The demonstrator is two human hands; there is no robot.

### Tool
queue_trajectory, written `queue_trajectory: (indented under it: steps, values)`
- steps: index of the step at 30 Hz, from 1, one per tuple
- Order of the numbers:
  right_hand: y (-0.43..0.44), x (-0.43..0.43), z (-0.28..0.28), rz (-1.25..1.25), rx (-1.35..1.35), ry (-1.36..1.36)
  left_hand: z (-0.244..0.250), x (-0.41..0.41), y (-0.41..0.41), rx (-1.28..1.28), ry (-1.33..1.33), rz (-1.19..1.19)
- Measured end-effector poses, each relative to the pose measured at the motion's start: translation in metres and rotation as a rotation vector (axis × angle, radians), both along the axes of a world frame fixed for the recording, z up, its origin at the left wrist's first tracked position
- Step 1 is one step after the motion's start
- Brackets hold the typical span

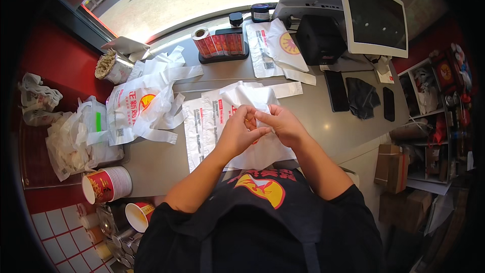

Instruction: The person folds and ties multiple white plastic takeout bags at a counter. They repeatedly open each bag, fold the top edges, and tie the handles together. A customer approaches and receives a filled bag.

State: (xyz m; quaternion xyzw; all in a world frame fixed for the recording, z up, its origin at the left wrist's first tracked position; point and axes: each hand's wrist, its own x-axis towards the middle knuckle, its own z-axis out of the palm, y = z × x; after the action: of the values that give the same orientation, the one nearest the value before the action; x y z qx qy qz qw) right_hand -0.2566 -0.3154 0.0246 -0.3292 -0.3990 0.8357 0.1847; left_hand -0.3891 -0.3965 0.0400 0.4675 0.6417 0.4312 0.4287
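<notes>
My left hand (242,129) and my right hand (283,124) meet over a white printed plastic carrier bag (246,96) on the grey counter. Fingers of both hands pinch thin white plastic between them. Part of this bag lies over other flat white bags (194,136), and one of its handles stretches to the right. More printed plastic bags (127,112) lie crumpled to the left of my hands. Beyond my hands, a further pair of flat bags (261,51) rests near a black box-shaped device.
A sticker roll on a black dispenser (223,57) stands at the back. A monitor (373,17), a phone (335,91) and a black cloth (362,98) are at the right. Stacked paper buckets (108,184) and a container of wooden sticks (111,66) sit left. Cardboard boxes (390,168) stand right.
</notes>
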Motion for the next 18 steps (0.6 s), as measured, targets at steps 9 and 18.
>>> queue_trajectory:
  steps: [9, 18]
  values:
    - [-0.012, 0.01, 0.008, -0.004, 0.032, 0.104, 0.016, 0.003, -0.016, 0.09, -0.168, 0.087]
    - [-0.012, 0.009, 0.022, 0.155, -0.207, 0.379, 0.028, -0.003, -0.023, 0.28, -0.452, 0.209]
